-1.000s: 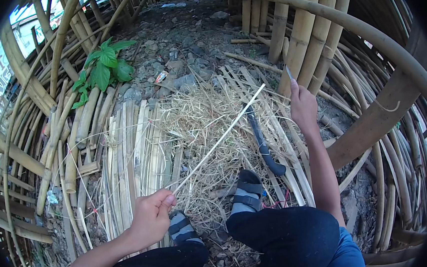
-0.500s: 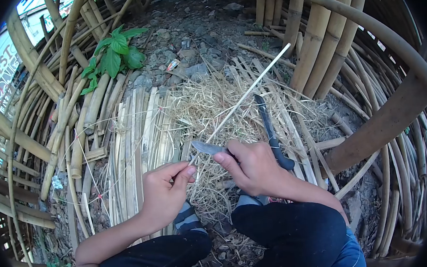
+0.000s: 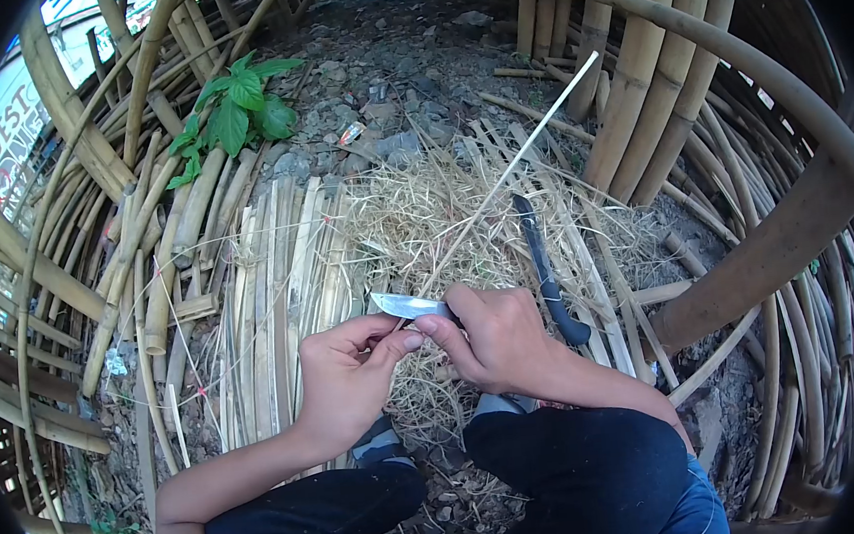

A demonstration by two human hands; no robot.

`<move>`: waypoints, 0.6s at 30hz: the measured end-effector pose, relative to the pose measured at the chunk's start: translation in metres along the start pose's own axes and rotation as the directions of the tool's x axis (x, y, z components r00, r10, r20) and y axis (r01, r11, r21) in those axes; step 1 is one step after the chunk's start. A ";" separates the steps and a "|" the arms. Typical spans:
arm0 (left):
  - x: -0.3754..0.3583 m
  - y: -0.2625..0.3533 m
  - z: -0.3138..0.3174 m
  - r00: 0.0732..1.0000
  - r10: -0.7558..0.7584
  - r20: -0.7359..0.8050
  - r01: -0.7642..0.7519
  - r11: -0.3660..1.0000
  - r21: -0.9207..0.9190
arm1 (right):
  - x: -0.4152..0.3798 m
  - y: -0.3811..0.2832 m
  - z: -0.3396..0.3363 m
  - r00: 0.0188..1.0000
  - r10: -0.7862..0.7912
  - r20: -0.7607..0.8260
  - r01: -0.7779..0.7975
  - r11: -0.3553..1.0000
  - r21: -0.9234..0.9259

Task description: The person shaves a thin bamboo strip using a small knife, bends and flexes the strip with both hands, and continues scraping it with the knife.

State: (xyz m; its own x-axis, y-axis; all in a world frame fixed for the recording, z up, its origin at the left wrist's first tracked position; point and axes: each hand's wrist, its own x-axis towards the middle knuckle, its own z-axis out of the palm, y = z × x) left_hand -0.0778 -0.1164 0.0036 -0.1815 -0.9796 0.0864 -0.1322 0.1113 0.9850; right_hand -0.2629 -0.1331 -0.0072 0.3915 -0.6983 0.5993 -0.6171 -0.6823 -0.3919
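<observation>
A long thin bamboo strip (image 3: 528, 147) slants up and right from my hands over a heap of pale shavings (image 3: 418, 217). My left hand (image 3: 350, 373) pinches its near end between thumb and fingers. My right hand (image 3: 498, 337) is wrapped round the handle of a small knife (image 3: 408, 306). The knife's blade points left and lies across the strip, just above my left thumb. Much of the strip's near end is hidden by the blade and fingers. Right of the shavings lies a dark-handled tool (image 3: 539, 268), apart from my hands.
Split bamboo slats (image 3: 269, 299) lie side by side on the left. Thick upright bamboo poles (image 3: 652, 68) stand at the upper right, with a slanting pole (image 3: 767, 250) below them. A green plant (image 3: 232, 110) grows at the upper left. Stony ground (image 3: 362, 71) lies beyond the shavings.
My left hand has shifted slightly right and closer to my right hand. The knife blade has turned and looks brighter. The strip's far end has moved up and right.
</observation>
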 end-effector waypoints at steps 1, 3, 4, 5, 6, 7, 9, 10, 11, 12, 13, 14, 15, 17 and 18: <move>0.000 0.001 -0.002 0.998 -0.057 0.026 0.058 0.997 -0.054 | -0.002 0.000 0.000 1.000 0.024 0.006 -0.024 1.000 0.011; 0.000 0.004 -0.004 0.992 -0.112 0.056 0.118 0.988 -0.104 | -0.004 0.001 0.003 0.999 0.048 0.010 -0.049 0.999 0.023; 0.000 0.006 -0.004 0.986 -0.148 0.075 0.158 0.976 -0.152 | -0.005 0.002 0.005 0.999 0.054 0.002 -0.054 0.997 0.060; 0.000 0.008 -0.005 0.979 -0.182 0.096 0.198 0.959 -0.200 | -0.005 0.002 0.006 0.998 0.059 -0.006 -0.058 0.994 0.096; -0.001 0.013 -0.004 0.978 -0.183 0.096 0.199 0.959 -0.201 | -0.005 0.002 0.005 0.998 0.058 -0.005 -0.058 0.994 0.096; -0.001 0.021 -0.004 0.966 -0.226 0.122 0.250 0.939 -0.235 | -0.004 0.002 0.004 1.000 0.012 0.006 -0.013 0.996 0.091; 0.001 0.026 -0.005 0.952 -0.269 0.149 0.300 0.916 -0.267 | -0.004 0.002 0.004 0.999 -0.033 0.017 0.031 0.996 0.086; 0.002 0.027 -0.009 0.925 -0.329 0.189 0.370 0.893 -0.257 | -0.005 0.003 0.005 0.999 -0.031 0.010 0.029 0.993 0.118; 0.003 0.027 -0.011 0.894 -0.387 0.228 0.437 0.866 -0.243 | -0.005 0.003 0.005 1.000 -0.028 0.002 0.027 0.988 0.149; 0.004 0.027 -0.013 0.894 -0.387 0.227 0.437 0.866 -0.242 | -0.005 0.003 0.005 1.000 -0.028 0.002 0.027 0.988 0.150; 0.004 0.028 -0.014 0.883 -0.402 0.243 0.458 0.852 -0.256 | -0.006 0.003 0.005 1.000 -0.023 -0.008 0.024 0.983 0.181; 0.005 0.028 -0.014 0.872 -0.415 0.260 0.478 0.836 -0.268 | -0.006 0.003 0.005 1.000 -0.017 -0.018 0.020 0.977 0.212; 0.004 0.027 -0.015 0.872 -0.415 0.259 0.478 0.836 -0.269 | -0.006 0.003 0.005 1.000 -0.018 -0.017 0.021 0.977 0.211; 0.003 0.027 -0.017 0.868 -0.403 0.291 0.479 0.835 -0.270 | -0.007 0.004 0.006 0.996 -0.089 -0.028 0.093 0.985 0.143; 0.003 0.027 -0.017 0.867 -0.403 0.291 0.479 0.835 -0.270 | -0.007 0.004 0.006 0.996 -0.089 -0.028 0.092 0.985 0.143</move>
State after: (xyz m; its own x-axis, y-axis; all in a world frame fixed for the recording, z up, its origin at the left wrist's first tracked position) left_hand -0.0649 -0.1193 0.0327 -0.3880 -0.8459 -0.3660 0.0658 -0.4216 0.9044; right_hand -0.2640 -0.1321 -0.0166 0.4256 -0.6284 0.6511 -0.4745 -0.7677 -0.4308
